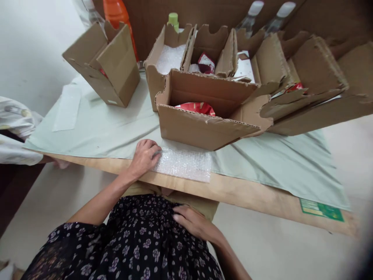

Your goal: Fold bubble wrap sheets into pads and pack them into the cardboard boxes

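My left hand (145, 155) is at the table's front edge, its curled fingers closed on the left end of a flat sheet of bubble wrap (185, 165). The sheet lies partly on the green cloth and partly on the bare wooden edge. My right hand (194, 221) rests against the dark flowered dress (142, 241), fingers stretched out and holding nothing. Just behind the bubble wrap stands an open cardboard box (204, 126) with a red packet (198, 108) inside.
More open cardboard boxes (314, 70) crowd the back and right. One box (113, 70) stands tilted at left, near an orange bottle (116, 13). Clear bottles (250, 19) are behind. A pale strip (67, 107) lies left on the cloth. Another person's clothing (17, 124) shows at far left.
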`<state>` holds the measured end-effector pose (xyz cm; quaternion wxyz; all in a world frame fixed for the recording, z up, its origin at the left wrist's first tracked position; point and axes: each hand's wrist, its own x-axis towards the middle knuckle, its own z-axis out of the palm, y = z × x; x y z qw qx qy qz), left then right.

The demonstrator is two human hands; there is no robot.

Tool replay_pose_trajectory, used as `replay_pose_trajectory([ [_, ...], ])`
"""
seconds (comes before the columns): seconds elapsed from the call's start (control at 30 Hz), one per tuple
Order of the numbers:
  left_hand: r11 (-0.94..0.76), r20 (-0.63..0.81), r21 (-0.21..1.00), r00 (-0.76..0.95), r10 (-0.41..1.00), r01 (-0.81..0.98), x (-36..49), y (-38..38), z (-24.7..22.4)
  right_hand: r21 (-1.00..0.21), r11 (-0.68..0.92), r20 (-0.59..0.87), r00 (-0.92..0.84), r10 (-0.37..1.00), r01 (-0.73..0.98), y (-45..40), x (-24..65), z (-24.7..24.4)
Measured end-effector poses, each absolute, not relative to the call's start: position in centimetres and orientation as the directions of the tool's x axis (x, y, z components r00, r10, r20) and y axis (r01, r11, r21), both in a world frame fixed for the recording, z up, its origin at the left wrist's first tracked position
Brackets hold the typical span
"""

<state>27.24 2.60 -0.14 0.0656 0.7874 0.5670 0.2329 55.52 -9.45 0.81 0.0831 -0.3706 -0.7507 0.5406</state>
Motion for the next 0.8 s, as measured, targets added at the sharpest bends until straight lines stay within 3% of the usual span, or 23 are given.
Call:
replay_pose_trajectory([
  [0.07, -0.366, 0.301, 0.371, 0.262, 0.917, 0.853, 27.3, 3.0, -0.3, -0.9, 0.138, -0.25, -0.748, 0.615, 0.414, -9.7, 58.8, 3.7],
  [0.13, -0.392, 0.347, 0.362, 0.269, 0.899, 0.846, 27.6, 3.2, -0.4, -0.9, 0.146, -0.205, -0.695, 0.689, 0.411, -8.6, 61.0, 6.1],
  [0.23, -0.434, 0.447, 0.357, 0.257, 0.857, 0.827, 28.1, 3.2, 0.1, -0.774, 0.227, -0.029, -0.391, 0.92, 0.591, -4.9, 61.1, 6.8],
  [0.3, -0.482, 0.517, 0.366, 0.256, 0.817, 0.796, 28.3, 2.9, 0.7, -0.652, 0.311, 0.163, -0.272, 0.948, 0.692, -1.9, 59.5, 5.9],
  [0.37, -0.543, 0.573, 0.38, 0.27, 0.774, 0.749, 28.2, 2.5, 1.5, -0.548, 0.415, 0.262, -0.323, 0.91, 0.726, 0.6, 57.8, 4.6],
  [0.47, -0.599, 0.609, 0.436, 0.269, 0.746, 0.671, 27.7, 1.7, 2.7, -0.445, 0.521, 0.234, -0.467, 0.853, 0.728, 2.9, 56.2, 3.5],
  [0.57, -0.541, 0.554, 0.548, 0.207, 0.806, 0.638, 27.2, 1.0, 3.8, -0.421, 0.526, 0.227, -0.476, 0.85, 0.739, 3.4, 55.8, 3.7],
  [0.67, -0.461, 0.457, 0.643, 0.176, 0.872, 0.612, 26.4, 0.0, 5.1, -0.428, 0.531, 0.311, -0.433, 0.846, 0.732, 2.4, 55.6, 5.7],
  [0.8, -0.43, 0.324, 0.776, 0.293, 0.899, 0.462, 24.2, -1.7, 6.7, -0.348, 0.607, 0.36, -0.496, 0.79, 0.715, -1.0, 55.3, 9.4],
])
